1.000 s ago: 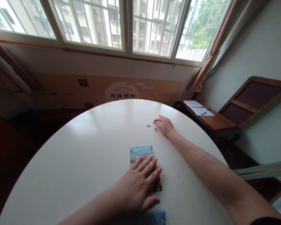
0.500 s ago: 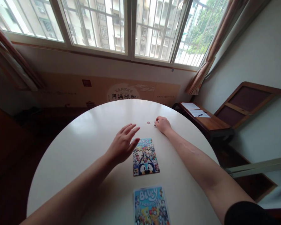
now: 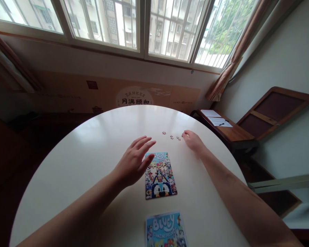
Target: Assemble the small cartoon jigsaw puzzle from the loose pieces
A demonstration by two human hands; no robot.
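A jigsaw puzzle (image 3: 159, 178) with a blue cartoon dog lies on the white table, with pale gaps in its upper part. My left hand (image 3: 136, 157) is open beside its upper left edge, fingers spread, partly covering it. Past the puzzle's top right, three loose puzzle pieces (image 3: 171, 137) lie in a short row. Just right of them is my right hand (image 3: 193, 140), its fingers closed in a pinch; whatever is between the fingertips is hidden. Nearer to me lies a picture sheet (image 3: 166, 230) reading "BLUEY", cut off by the bottom of the view.
The round white table (image 3: 74, 178) has its far edge near the wall under the windows. To the right stands a wooden chair (image 3: 230, 132) with papers (image 3: 220, 121) and a pen on its seat. Curtains (image 3: 228, 79) hang at both sides.
My right hand has moved right, away from the loose pieces, and a third piece now shows beside it. My left hand stays nearly still. The view has shifted slightly.
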